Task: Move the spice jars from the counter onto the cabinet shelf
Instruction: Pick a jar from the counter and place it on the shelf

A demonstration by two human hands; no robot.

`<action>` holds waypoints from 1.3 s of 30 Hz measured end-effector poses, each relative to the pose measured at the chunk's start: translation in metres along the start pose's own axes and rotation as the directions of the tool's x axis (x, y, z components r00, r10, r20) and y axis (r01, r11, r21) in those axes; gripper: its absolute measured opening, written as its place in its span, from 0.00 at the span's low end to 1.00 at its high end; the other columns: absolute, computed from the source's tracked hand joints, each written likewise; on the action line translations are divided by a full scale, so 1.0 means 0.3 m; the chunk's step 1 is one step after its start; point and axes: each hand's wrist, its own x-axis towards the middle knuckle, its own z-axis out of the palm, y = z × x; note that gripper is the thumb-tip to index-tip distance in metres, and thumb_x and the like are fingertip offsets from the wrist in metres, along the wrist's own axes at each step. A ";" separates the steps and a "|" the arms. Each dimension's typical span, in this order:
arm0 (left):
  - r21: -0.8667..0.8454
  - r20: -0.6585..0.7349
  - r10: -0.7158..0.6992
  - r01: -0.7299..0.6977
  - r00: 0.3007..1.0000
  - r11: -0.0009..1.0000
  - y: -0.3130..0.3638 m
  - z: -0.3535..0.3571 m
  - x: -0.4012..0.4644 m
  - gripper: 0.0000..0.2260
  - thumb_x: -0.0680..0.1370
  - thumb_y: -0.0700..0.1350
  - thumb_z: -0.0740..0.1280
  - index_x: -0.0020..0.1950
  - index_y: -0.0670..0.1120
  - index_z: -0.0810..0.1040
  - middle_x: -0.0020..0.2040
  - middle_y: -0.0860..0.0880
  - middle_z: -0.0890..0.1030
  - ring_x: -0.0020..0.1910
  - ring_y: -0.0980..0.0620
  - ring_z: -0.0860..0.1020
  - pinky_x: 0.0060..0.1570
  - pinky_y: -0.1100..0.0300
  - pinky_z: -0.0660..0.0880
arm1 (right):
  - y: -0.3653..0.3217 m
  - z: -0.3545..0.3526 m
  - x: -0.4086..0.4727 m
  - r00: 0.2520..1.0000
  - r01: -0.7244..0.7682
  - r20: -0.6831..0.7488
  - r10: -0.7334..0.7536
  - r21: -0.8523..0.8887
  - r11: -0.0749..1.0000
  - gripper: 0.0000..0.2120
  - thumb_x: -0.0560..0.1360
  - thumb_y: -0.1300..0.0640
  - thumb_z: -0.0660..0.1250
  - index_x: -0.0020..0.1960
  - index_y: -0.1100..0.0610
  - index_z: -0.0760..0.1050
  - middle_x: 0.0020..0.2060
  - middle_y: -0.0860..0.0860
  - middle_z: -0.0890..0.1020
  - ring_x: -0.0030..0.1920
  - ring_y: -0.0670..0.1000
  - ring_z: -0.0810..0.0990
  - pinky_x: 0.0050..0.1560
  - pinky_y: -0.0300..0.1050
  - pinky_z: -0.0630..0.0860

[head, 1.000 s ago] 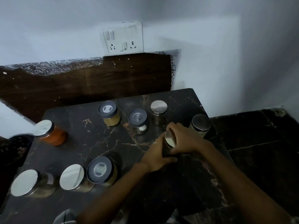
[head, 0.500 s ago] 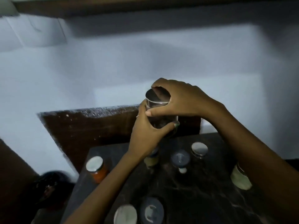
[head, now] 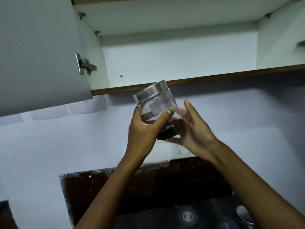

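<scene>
Dim kitchen, open cabinet [head: 178,52] above dark surface [head: 206,217] | spice jar [head: 158,111] raised, tilted, just below shelf edge [head: 198,79]; left hand [head: 145,128] grip clasps it, right hand [head: 194,129] cups its base | shelf looks bare; jar unplaced; other jars below | shelf floor hidden; lower jars blurred, cut off

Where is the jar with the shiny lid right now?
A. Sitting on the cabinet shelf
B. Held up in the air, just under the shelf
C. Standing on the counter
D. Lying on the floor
B. The jar is tilted in the air, gripped by the left hand with the right hand beside its base, and its lid sits just below the front edge of the cabinet shelf.
</scene>
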 end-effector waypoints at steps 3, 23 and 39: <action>-0.005 -0.013 0.023 -0.023 1.000 1.000 0.021 -0.016 0.027 0.25 0.64 0.65 0.70 0.58 0.58 0.75 0.49 0.50 0.84 0.46 0.58 0.83 0.38 0.69 0.77 | 0.018 0.032 0.010 0.980 -0.108 0.188 0.061 0.248 0.963 0.32 0.75 0.36 0.56 0.71 0.55 0.66 0.66 0.63 0.73 0.65 0.63 0.74 0.64 0.68 0.67; -0.231 -0.167 -0.006 -0.033 0.986 0.972 0.048 0.042 0.150 0.23 0.80 0.55 0.58 0.74 0.57 0.60 0.63 0.53 0.76 0.57 0.51 0.79 0.61 0.44 0.74 | 0.029 0.091 0.063 0.758 0.526 -0.093 -0.645 -0.498 0.690 0.24 0.69 0.46 0.65 0.61 0.33 0.62 0.59 0.35 0.66 0.52 0.34 0.73 0.48 0.28 0.73; -0.295 -0.131 -0.061 0.020 0.990 0.955 -0.044 0.084 0.184 0.17 0.82 0.55 0.50 0.71 0.61 0.66 0.60 0.57 0.78 0.57 0.62 0.76 0.52 0.61 0.77 | 0.045 0.037 0.117 0.716 0.552 0.060 -0.695 -0.658 0.512 0.39 0.73 0.54 0.70 0.73 0.38 0.50 0.70 0.41 0.60 0.71 0.42 0.62 0.68 0.48 0.70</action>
